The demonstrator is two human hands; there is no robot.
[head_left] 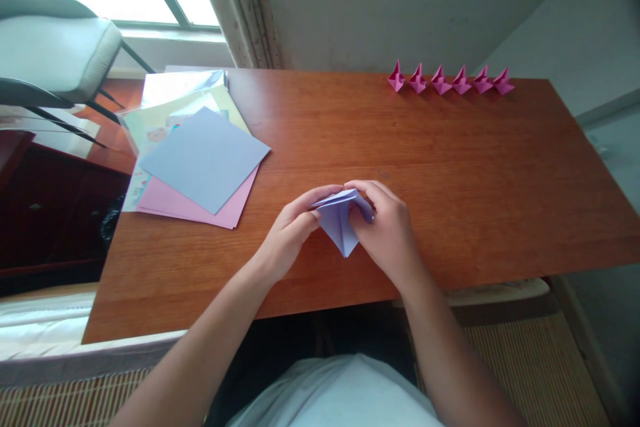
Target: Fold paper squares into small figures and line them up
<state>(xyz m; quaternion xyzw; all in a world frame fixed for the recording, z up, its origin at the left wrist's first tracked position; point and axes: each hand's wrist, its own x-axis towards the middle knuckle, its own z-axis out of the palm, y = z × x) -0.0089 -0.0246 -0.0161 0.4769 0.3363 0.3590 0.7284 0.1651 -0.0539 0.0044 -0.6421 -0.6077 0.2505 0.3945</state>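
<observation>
A folded lavender origami paper (341,228) is held between my two hands over the near part of the table, its pointed end facing me. My left hand (293,220) pinches its left corner, with the thumb in front and the fingers along the far edge. On the right side, my right hand (387,220) grips the paper, its thumb pressed against the front face and its fingers curled behind. Layers show along the top edge, and a crease runs down the middle. My fingers hide the paper's side corners.
On the brown wooden table (320,127), several pink origami cranes (441,82) stand in a row along the far right edge. To the left, a blue-grey square sheet (206,159) overlaps pink paper (200,203) and printed plastic packaging (145,127). A chair (55,53) stands beyond the left side.
</observation>
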